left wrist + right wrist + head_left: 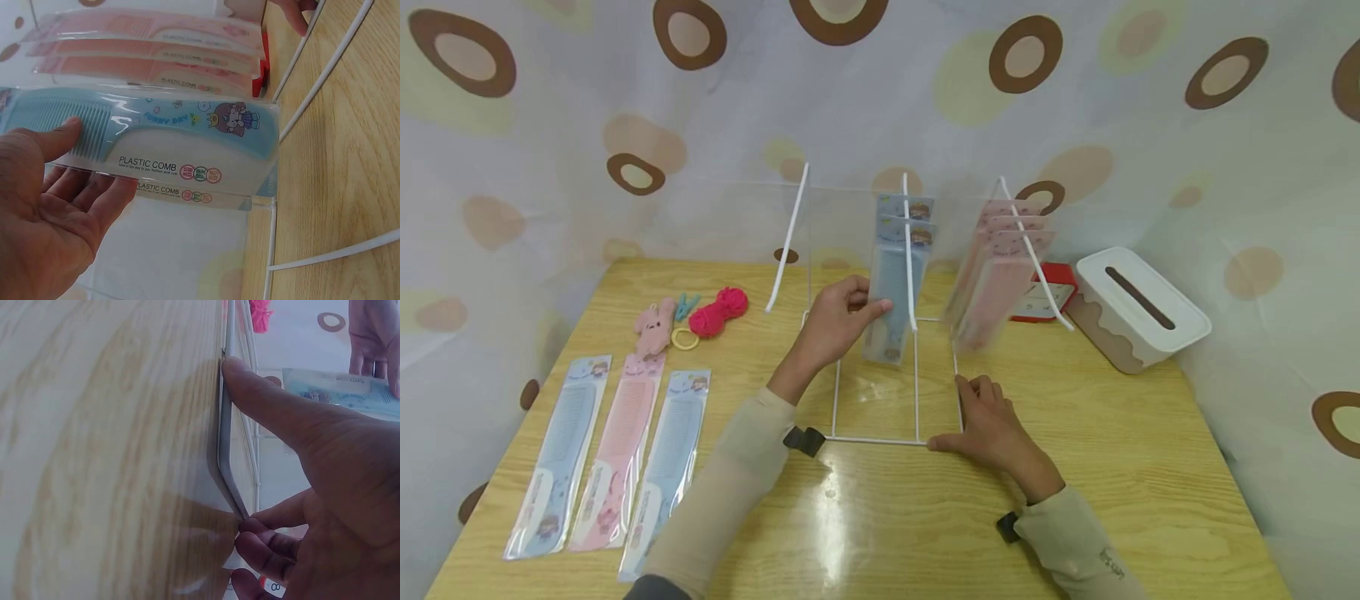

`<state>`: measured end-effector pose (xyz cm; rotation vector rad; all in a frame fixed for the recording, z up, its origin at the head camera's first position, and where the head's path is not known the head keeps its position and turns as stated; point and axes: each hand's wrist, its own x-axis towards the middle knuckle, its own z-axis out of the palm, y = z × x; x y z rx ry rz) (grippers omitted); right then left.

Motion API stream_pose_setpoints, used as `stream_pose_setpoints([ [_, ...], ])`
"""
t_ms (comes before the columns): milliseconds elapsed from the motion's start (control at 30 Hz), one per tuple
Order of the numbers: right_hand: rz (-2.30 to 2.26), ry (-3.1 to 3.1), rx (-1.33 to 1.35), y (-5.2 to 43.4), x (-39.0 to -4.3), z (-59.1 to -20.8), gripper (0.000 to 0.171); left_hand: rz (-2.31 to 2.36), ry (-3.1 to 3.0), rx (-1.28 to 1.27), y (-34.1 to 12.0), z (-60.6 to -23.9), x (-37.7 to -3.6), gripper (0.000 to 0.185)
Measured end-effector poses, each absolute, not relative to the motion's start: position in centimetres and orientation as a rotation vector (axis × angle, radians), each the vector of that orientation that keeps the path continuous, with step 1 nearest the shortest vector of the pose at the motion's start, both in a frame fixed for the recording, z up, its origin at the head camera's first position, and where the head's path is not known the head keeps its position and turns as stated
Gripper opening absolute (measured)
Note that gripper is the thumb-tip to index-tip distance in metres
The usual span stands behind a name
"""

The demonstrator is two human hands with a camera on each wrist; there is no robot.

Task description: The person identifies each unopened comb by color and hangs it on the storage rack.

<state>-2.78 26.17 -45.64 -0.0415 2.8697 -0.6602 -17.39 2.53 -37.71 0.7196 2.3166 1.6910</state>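
Observation:
My left hand point(835, 322) pinches a blue plastic comb point(206, 128) in a clear packet, thumb over the teeth and fingers behind. This packet hangs at the middle prong of a white wire display rack point(880, 440), in front of another blue one. Several pink packaged combs point(1006, 279) hang from the right prong, while the left prong point(788, 237) is bare. At the rack's front right base corner, my right hand point(996, 429) grips the wire, its thumb point(259, 384) on the front bar and its fingers at the side bar.
Two blue packaged combs point(666, 467) and a pink packaged comb point(617, 450) lie at the table's left. Behind them are a pink plush toy point(655, 327), a teal clip point(686, 307), a yellow ring point(685, 338) and red yarn point(718, 312). A red clock point(1048, 293) and tissue box point(1138, 308) stand right.

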Motion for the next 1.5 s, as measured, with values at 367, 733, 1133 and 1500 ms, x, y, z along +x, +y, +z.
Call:
stream_pose_setpoints([
  [367,-0.638,2.869,-0.070,26.3,-3.5,-45.6,0.113,1.718,2.310,0.655,2.4,-37.9,-17.8,0.028],
  [733,-0.653,2.871,-0.061,26.8,-3.6,-45.7,0.113,1.499,2.443,0.598,1.1,-40.7,-17.8,0.037],
  [1133,-0.679,2.865,-0.033,27.5,-3.3,-45.5,0.112,1.213,2.726,0.409,-5.2,-43.6,-15.6,0.023],
  [1500,-0.705,2.872,-0.022,27.4,-3.1,-46.0,0.112,0.529,3.007,-0.050,-16.3,-44.4,-10.7,0.039],
])
